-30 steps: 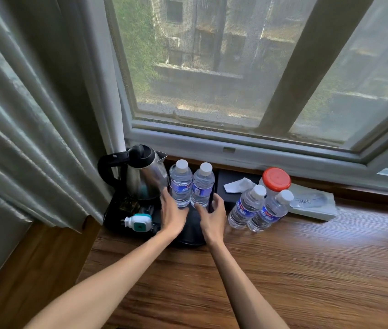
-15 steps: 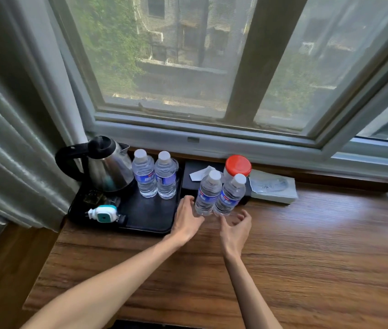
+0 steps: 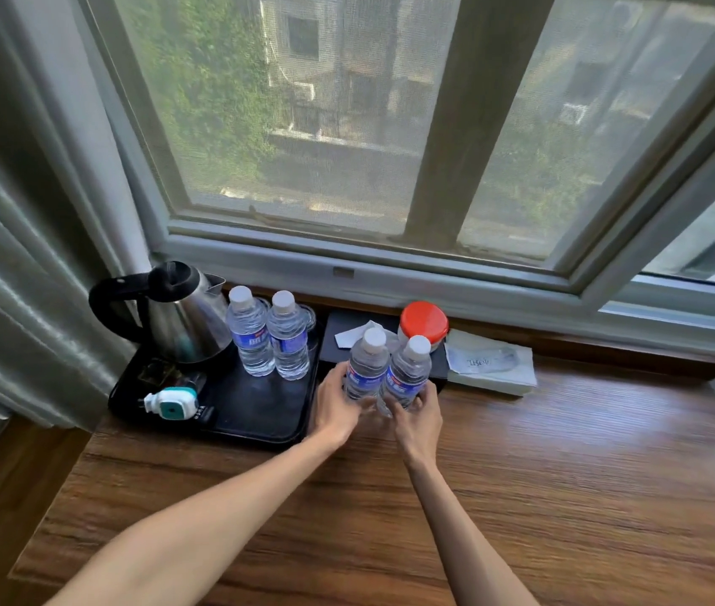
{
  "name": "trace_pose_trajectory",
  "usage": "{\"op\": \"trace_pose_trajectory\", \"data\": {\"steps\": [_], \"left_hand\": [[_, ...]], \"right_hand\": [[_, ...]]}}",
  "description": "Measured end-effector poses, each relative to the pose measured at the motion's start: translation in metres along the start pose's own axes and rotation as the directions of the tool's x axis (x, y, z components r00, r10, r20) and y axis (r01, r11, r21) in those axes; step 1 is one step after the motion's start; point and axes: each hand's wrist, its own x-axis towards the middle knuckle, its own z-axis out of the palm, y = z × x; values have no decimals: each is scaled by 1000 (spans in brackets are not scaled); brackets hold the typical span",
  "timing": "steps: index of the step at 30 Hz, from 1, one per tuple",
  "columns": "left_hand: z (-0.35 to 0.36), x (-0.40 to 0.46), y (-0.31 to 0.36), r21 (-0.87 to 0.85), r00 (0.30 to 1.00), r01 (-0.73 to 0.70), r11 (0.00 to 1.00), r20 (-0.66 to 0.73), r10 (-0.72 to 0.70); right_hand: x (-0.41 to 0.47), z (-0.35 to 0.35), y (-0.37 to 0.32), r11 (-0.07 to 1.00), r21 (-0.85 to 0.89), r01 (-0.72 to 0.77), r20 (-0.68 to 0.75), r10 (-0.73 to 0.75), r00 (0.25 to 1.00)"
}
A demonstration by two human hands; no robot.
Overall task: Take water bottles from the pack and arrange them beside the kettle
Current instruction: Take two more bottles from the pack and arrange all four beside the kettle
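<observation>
A steel kettle with a black handle stands at the back left of a black tray. Two clear water bottles with blue labels, one and the other, stand upright on the tray just right of the kettle. Two more such bottles stand on the wooden table right of the tray. My left hand wraps the base of the left bottle. My right hand wraps the base of the right bottle. No bottle pack is in view.
A white and teal plug device lies on the tray's front left. Behind the held bottles are a red-lidded jar, a black box and a flat white packet. Curtains hang at the left; a window runs along the back.
Both hands left the tray bottles, moved right and closed around the two bottles on the table. The camera view swung right and closer.
</observation>
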Motion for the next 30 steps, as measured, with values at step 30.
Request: {"op": "trace_pose_trajectory", "data": {"steps": [30], "left_hand": [[-155,3,-96,-62,976,42,997,-212,-55]], "right_hand": [[-90,162,-48,995,84,54,48,-58,997]]}}
